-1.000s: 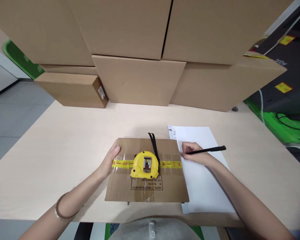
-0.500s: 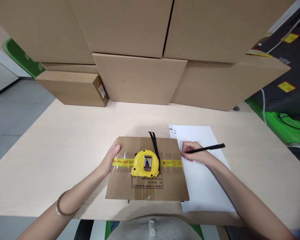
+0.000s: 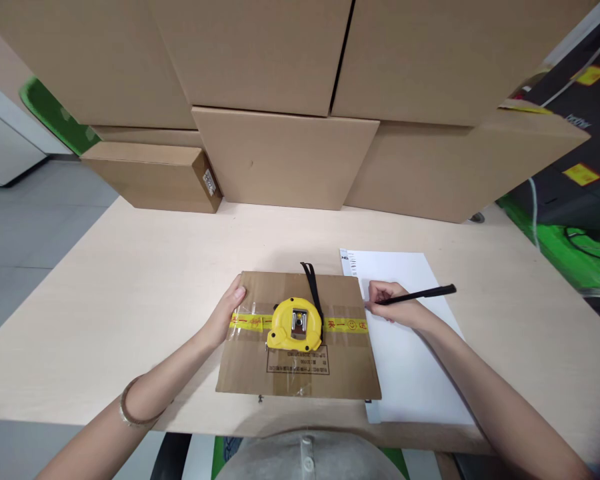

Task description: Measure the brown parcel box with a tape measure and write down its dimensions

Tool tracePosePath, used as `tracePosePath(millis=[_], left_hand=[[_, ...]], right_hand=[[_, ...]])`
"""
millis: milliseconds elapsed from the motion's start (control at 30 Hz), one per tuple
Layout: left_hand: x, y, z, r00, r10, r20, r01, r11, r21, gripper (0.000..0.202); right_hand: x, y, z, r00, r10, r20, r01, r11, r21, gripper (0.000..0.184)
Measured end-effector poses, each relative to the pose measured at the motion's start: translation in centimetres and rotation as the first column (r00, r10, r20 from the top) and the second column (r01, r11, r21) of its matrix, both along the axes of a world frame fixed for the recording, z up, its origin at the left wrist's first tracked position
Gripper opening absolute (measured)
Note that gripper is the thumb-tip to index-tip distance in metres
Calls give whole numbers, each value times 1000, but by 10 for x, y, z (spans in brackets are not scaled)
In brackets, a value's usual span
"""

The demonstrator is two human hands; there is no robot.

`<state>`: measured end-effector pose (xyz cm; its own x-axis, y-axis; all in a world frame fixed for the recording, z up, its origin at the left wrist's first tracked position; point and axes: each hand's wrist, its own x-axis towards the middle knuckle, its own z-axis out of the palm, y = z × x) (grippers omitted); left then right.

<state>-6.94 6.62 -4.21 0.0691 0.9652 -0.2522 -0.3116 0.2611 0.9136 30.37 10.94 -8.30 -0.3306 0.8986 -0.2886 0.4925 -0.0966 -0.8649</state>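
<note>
A flat cardboard box (image 3: 340, 373) sealed with clear and yellow tape lies near the table's front edge. On top of it sits a yellow tape measure (image 3: 295, 325) with a black strap. My left hand (image 3: 229, 310) rests flat against the box's left edge, fingers laid over its corner. My right hand (image 3: 393, 303) is closed round a black pen (image 3: 420, 294), whose tip touches a white sheet of paper (image 3: 410, 360) just right of the box.
Large cardboard boxes (image 3: 280, 157) are stacked along the back of the pale wooden table (image 3: 105, 300); a smaller box (image 3: 153, 177) lies at the back left. A black machine (image 3: 575, 167) with cables stands at the right, over a green surface.
Hardly anything moved: both hands stay where they were on the box and paper. The camera shifted slightly, so the scene sits a little to the right.
</note>
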Motion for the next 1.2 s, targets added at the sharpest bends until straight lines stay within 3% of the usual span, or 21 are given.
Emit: tracePosePath(millis=[133, 233, 367, 500, 633, 733, 833, 967, 1067, 1200], left_hand=[[-1, 2, -3, 999, -18, -29, 20, 998, 60, 54], [-2, 2, -5, 999, -24, -33, 26, 997, 68, 54], [-3, 2, -5, 995, -37, -88, 45, 995, 86, 49], [-7, 0, -8, 989, 15, -149, 5, 991, 133, 56], [-13, 1, -12, 979, 46, -197, 3, 971, 240, 58], [-15, 4, -9, 957, 19, -290, 84, 937, 339, 37], [-16, 6, -8, 950, -27, -312, 149, 914, 376, 33], [-19, 6, -16, 951, -61, -304, 181, 904, 387, 30], [-21, 6, -23, 955, -80, -285, 194, 896, 400, 36], [-22, 6, -24, 971, -124, -204, 200, 890, 409, 48]], right_hand=[[1, 0, 2, 995, -17, 94, 16, 1000, 14, 36], [-1, -2, 6, 967, -103, 232, 91, 994, 62, 47], [-7, -4, 16, 846, -222, 484, 142, 970, 196, 52], [-15, -4, 23, 728, -245, 641, 107, 963, 246, 49], [-20, -10, 42, 673, -292, 680, 110, 948, 298, 46], [-33, -21, 68, 771, -372, 517, 73, 858, 508, 37], [-61, -31, 90, 921, -162, 353, -123, 742, 660, 40], [-106, -29, 98, 898, 224, 379, -428, 647, 631, 65], [-124, -24, 96, 854, 376, 360, -520, 630, 576, 58], [-129, -26, 97, 853, 484, 194, -504, 670, 544, 54]])
